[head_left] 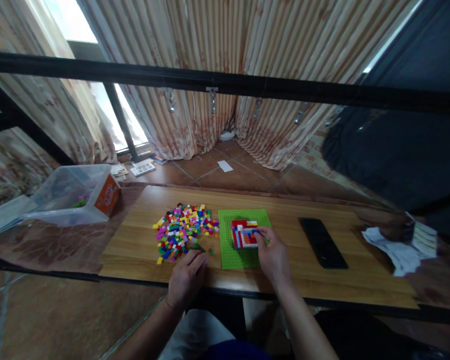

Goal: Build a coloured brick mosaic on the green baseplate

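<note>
A green baseplate (242,255) lies on the wooden table (360,280), with a red, white and blue brick build (243,233) on its middle. My right hand (273,256) rests at the build's right edge, fingers pinched on a small blue brick at the build. A loose pile of small coloured bricks (183,230) lies left of the baseplate. My left hand (186,277) sits at the pile's near edge, fingers curled down onto the table by a few green bricks; what they hold, if anything, is hidden.
A black phone (322,242) lies right of the baseplate. Crumpled white paper (395,250) sits at the far right. A clear plastic bin (73,195) with an orange label stands left of the table. Curtains and a black rail are behind.
</note>
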The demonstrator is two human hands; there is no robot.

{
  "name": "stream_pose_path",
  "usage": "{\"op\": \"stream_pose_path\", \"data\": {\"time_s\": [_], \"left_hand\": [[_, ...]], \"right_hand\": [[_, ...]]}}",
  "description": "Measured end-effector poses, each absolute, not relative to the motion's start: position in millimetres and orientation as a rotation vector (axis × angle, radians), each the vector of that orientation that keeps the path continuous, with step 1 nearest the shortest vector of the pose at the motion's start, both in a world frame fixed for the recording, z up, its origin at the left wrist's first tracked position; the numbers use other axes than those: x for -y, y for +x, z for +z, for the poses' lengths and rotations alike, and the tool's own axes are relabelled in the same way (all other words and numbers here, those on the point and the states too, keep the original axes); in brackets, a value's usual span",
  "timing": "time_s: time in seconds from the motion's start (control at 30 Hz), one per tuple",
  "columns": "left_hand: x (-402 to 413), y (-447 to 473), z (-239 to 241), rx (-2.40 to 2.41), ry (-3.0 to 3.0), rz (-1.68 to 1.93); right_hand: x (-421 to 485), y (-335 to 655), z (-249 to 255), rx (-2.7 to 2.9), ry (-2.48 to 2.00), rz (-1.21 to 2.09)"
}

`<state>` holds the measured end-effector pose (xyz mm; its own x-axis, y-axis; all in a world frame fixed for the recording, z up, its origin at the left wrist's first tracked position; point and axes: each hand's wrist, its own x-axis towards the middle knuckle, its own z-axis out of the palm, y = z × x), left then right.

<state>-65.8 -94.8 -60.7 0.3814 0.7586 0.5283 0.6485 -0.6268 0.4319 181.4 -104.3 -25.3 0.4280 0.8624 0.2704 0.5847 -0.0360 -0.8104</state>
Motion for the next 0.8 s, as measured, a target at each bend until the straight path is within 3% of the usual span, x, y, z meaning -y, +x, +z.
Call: {"op": "stream_pose_path", "data": {"time_s": [0.2,0.8], "left_hand": [[95,-67,-55,-1.249,2.553,0.902],[96,-65,-58,-1.323,2.497,0.92]], "right_hand": [[89,176,-33,1.26,-1.713,0.191],[83,162,-34,1.344,-1.807,0.099]]}}
